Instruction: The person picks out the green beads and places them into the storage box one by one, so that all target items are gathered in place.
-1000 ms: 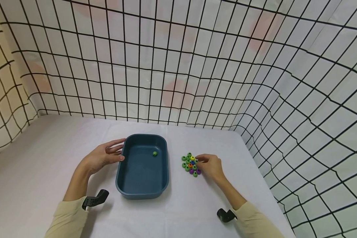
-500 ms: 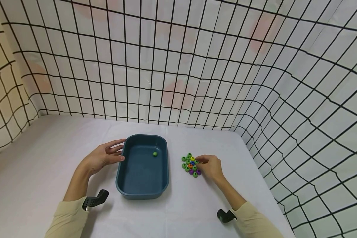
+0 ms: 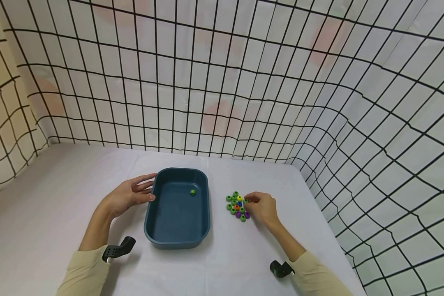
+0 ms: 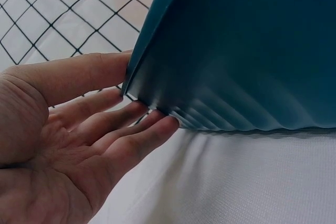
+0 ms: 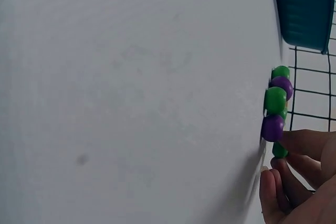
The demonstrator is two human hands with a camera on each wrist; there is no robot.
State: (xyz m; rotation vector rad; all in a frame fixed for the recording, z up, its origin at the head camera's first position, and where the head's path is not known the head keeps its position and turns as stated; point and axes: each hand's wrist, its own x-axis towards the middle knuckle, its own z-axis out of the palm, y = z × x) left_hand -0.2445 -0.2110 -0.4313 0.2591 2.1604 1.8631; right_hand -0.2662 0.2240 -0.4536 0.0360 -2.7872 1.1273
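Observation:
A deep blue-green tray [image 3: 177, 213] stands on the table, with one green bead [image 3: 193, 192] inside. My left hand [image 3: 127, 196] is at its left side; in the left wrist view the thumb meets the rim and the straight fingers reach the outer wall. Right of the tray lies a cluster of beads [image 3: 236, 208], mostly green, with yellow, blue, orange and purple ones. At the cluster's right edge my right hand [image 3: 262, 207] pinches a green bead [image 5: 280, 149] between thumb and fingers. That hand partly hides it. Purple beads [image 5: 273, 128] sit close beside it in the right wrist view.
A white cloth [image 3: 222, 267] covers the table. Black netting [image 3: 192, 94] over pale sheeting walls off the back and sides. A black camera mount is worn on each forearm, left [image 3: 119, 248] and right [image 3: 281, 269].
The green bead in my right hand has shifted slightly right and away from the cluster. My left hand and the tray keep their places.

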